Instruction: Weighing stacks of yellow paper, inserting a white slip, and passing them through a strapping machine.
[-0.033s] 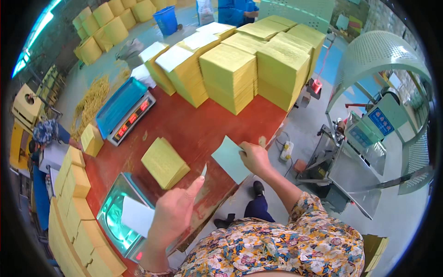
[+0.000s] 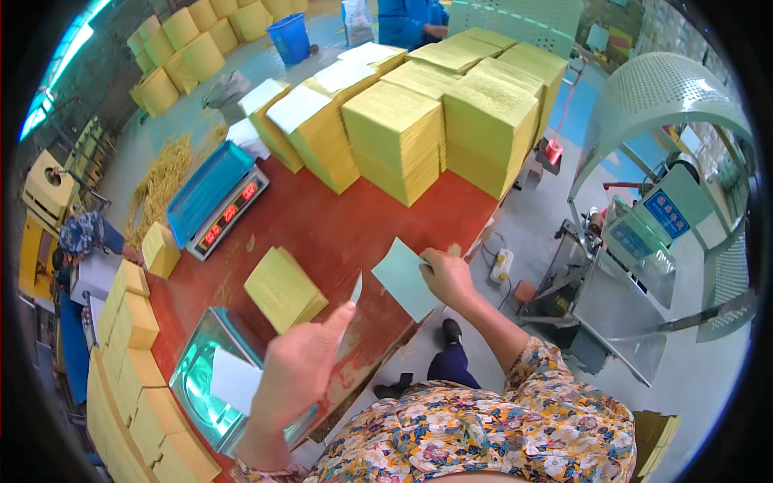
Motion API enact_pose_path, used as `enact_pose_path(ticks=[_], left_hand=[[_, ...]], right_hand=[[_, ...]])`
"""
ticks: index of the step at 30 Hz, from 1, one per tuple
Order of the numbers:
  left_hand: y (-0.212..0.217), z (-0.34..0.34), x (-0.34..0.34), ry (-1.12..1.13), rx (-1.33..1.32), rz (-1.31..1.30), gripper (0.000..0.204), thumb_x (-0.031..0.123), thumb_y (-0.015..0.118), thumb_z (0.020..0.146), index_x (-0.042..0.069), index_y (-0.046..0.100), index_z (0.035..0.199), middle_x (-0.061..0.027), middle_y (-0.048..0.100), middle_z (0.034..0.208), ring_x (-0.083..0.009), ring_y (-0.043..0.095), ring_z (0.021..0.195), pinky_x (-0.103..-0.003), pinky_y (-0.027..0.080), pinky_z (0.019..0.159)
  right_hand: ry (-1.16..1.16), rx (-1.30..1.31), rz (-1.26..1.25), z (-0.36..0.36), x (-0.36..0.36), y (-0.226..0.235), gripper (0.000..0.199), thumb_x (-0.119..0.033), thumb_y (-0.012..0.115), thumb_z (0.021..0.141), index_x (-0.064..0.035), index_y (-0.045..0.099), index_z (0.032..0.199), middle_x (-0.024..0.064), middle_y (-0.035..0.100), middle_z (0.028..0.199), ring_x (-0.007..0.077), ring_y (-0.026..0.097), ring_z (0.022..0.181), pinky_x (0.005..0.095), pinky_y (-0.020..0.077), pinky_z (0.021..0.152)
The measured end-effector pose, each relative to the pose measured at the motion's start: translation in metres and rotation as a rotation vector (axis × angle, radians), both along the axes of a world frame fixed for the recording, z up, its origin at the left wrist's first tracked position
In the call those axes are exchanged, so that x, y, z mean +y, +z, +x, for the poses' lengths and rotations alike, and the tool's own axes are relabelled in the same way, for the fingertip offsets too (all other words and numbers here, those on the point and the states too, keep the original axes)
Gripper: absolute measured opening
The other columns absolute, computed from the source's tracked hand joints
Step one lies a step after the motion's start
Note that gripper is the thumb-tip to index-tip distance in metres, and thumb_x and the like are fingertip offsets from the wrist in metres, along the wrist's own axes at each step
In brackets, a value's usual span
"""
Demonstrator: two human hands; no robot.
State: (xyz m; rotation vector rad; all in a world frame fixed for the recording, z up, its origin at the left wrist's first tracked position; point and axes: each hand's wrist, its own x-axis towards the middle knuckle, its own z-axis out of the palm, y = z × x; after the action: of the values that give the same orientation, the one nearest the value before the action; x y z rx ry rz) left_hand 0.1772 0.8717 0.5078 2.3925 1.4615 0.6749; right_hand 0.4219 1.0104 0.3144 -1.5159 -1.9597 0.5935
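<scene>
My left hand (image 2: 294, 366) is closed around a knife (image 2: 355, 295), its thin pointed blade rising past my index finger over the red table. Between the fingers and thumb of my right hand (image 2: 448, 278) is a pale green sheet of paper or card (image 2: 403, 278), held by its right edge near the table's front edge. A small stack of yellow paper (image 2: 282, 288) lies just beyond my left hand. Beside my left wrist, a shiny metal tray (image 2: 192, 366) carries a white sheet (image 2: 235, 380).
Tall yellow paper stacks (image 2: 394, 141) fill the table's far side. A blue-topped scale (image 2: 213, 189) stands at left, near a row of yellow bundles (image 2: 133, 322). Co-workers are at the far left (image 2: 84, 233) and back (image 2: 403, 22). A machine with a perforated guard (image 2: 672, 84) stands right.
My left hand has turned slightly, and more of the knife blade shows. The sheet in my right hand has hardly moved.
</scene>
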Motion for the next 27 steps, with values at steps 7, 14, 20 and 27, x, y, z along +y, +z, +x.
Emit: enact_pose_path(ticks=[7, 14, 20, 27], left_hand=[[0.056, 0.097, 0.215, 0.032, -1.160, 0.096, 0.070, -0.005, 0.050, 0.086, 0.006, 0.027, 0.151, -0.0155, 0.059, 0.124, -0.0176, 0.059, 0.107, -0.030, 0.046, 0.093], [0.001, 0.098, 0.371, 0.510, -0.736, -0.136, 0.066, 0.008, 0.058, 0.089, 0.003, 0.031, 0.149, -0.0086, 0.066, 0.101, -0.0148, 0.060, 0.085, -0.028, 0.048, 0.072], [-0.020, 0.095, 0.389, 0.676, -0.319, 0.009, 0.063, 0.011, 0.057, 0.088, -0.001, 0.035, 0.146, -0.0116, 0.068, 0.090, -0.0162, 0.061, 0.076, -0.031, 0.048, 0.069], [-0.015, 0.118, 0.378, 0.819, 0.044, 0.131, 0.053, 0.014, 0.060, 0.084, 0.006, 0.051, 0.135, -0.0179, 0.068, 0.085, -0.0353, 0.066, 0.081, -0.045, 0.050, 0.075]], right_hand=[[0.091, 0.301, -0.058, 0.079, 0.067, -0.018, 0.016, -0.013, 0.063, 0.083, -0.0020, 0.063, 0.095, 0.0193, 0.067, 0.085, 0.0376, 0.066, 0.080, 0.0441, 0.0516, 0.071], [0.276, 0.352, -0.198, 0.103, 0.107, -0.026, 0.014, -0.013, 0.063, 0.084, -0.0026, 0.064, 0.094, 0.0209, 0.066, 0.084, 0.0390, 0.065, 0.079, 0.0450, 0.0513, 0.070], [0.360, 0.394, -0.223, 0.110, 0.117, -0.027, 0.013, -0.014, 0.063, 0.086, -0.0028, 0.064, 0.093, 0.0208, 0.066, 0.082, 0.0395, 0.065, 0.077, 0.0448, 0.0513, 0.068], [0.403, 0.424, -0.264, 0.115, 0.124, -0.026, 0.012, -0.014, 0.064, 0.085, -0.0035, 0.064, 0.091, 0.0201, 0.065, 0.081, 0.0390, 0.065, 0.075, 0.0442, 0.0515, 0.066]])
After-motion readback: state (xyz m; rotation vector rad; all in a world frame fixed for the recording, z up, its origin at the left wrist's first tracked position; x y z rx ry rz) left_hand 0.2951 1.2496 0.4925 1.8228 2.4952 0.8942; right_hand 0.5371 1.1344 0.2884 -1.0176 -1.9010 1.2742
